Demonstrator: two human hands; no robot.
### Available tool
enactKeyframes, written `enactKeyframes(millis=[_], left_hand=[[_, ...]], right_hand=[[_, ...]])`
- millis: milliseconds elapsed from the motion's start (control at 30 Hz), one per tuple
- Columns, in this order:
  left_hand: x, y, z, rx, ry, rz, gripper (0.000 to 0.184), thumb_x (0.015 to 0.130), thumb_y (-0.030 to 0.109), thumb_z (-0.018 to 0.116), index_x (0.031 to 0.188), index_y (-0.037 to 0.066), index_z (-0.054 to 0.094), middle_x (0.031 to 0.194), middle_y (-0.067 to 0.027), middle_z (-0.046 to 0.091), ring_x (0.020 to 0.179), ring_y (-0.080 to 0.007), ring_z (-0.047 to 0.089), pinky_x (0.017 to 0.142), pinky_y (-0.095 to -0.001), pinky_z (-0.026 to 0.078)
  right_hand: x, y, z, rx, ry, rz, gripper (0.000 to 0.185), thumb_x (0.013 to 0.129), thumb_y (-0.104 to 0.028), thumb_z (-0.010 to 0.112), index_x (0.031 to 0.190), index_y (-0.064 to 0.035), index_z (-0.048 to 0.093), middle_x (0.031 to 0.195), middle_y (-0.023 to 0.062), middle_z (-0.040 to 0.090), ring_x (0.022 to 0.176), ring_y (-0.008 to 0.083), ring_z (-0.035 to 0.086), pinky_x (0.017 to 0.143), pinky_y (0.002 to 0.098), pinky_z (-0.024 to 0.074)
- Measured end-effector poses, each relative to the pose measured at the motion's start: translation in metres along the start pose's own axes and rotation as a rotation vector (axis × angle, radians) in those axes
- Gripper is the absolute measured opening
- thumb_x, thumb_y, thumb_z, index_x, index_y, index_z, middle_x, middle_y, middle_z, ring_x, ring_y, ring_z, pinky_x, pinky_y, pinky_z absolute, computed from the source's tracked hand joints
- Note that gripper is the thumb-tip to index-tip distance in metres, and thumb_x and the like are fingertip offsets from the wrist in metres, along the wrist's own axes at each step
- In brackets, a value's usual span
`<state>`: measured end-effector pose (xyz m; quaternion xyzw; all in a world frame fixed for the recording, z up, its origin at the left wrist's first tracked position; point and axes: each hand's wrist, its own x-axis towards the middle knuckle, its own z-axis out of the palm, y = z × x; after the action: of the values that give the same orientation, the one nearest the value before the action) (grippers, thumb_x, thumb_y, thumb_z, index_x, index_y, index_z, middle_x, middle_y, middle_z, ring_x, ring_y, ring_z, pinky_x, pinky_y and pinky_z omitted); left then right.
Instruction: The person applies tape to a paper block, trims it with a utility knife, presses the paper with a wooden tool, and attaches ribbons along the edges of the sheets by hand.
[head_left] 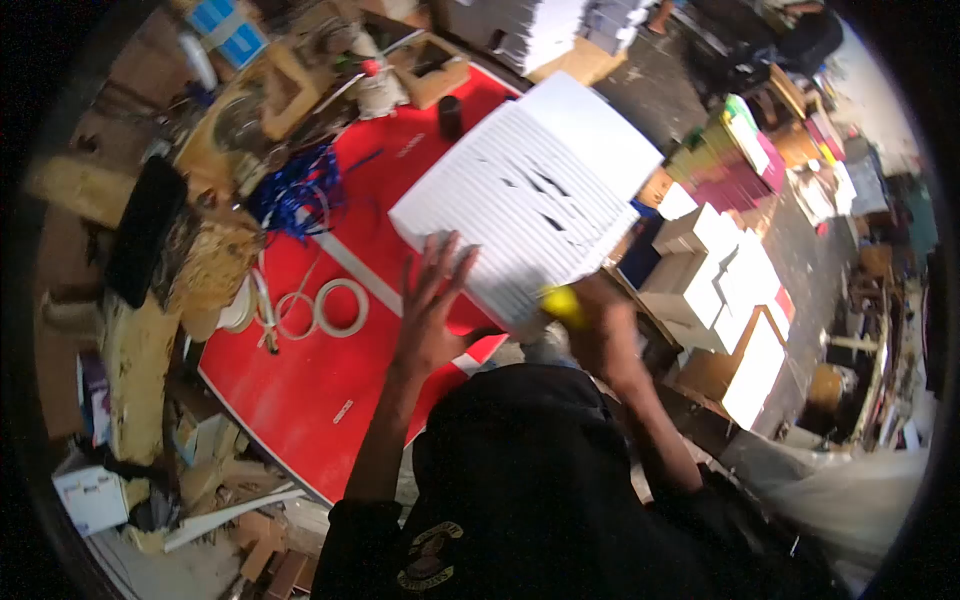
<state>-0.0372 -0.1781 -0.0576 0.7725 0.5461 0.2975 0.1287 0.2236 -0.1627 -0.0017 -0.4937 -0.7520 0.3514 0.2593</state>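
Note:
A white sheet with ribbed lines lies across the red tabletop, with several dark slits or marks near its middle. My left hand has its fingers spread, the tips resting on the sheet's near left edge. At the near right corner of the sheet, my right hand is closed around a small yellow object. Motion blurs that hand and object, so its kind cannot be made out. A plain white sheet extends beyond the ribbed one.
Left of the sheets, rolls of tape lie on the red tabletop. Blue shiny strips and a dark cylinder are farther back. White boxes stand at the right. Wood and cardboard scraps clutter the lower left.

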Motion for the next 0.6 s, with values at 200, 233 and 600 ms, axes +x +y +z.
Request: enactKeyframes(millis=[200,233,600], left_hand=[[-0.045,-0.026,-0.018,0.004,0.101,-0.314,0.118,0.071,0.052,0.087,0.161,0.012,0.023,0.167,-0.0178,0.016,0.155,-0.0342,0.017,0.120,-0.0605,0.014],[-0.060,-0.043,-0.017,-0.012,0.161,-0.395,0.112,0.074,0.049,0.086,0.160,0.011,0.026,0.167,-0.0180,0.019,0.155,-0.0330,0.018,0.120,-0.0598,0.014],[-0.103,-0.160,-0.059,0.210,0.567,-0.616,0.045,0.086,0.023,0.079,0.121,0.003,0.061,0.113,-0.0149,0.067,0.107,-0.0349,0.062,0.098,-0.0504,0.045]], right_hand=[[-0.080,0.257,-0.163,-0.106,0.813,0.307,0.023,0.093,-0.004,0.059,0.112,0.0088,0.061,0.093,0.0148,0.066,0.079,0.0213,0.060,0.068,0.0330,0.0508],[-0.128,0.362,-0.190,-0.053,0.875,0.223,0.021,0.097,-0.006,0.058,0.111,0.0099,0.062,0.088,0.0132,0.066,0.073,0.0183,0.060,0.064,0.0309,0.0508],[-0.093,0.079,-0.091,0.146,0.356,0.404,0.045,0.097,-0.015,0.060,0.137,0.0023,0.051,0.125,0.0162,0.060,0.109,0.0247,0.057,0.095,0.0384,0.0450]])
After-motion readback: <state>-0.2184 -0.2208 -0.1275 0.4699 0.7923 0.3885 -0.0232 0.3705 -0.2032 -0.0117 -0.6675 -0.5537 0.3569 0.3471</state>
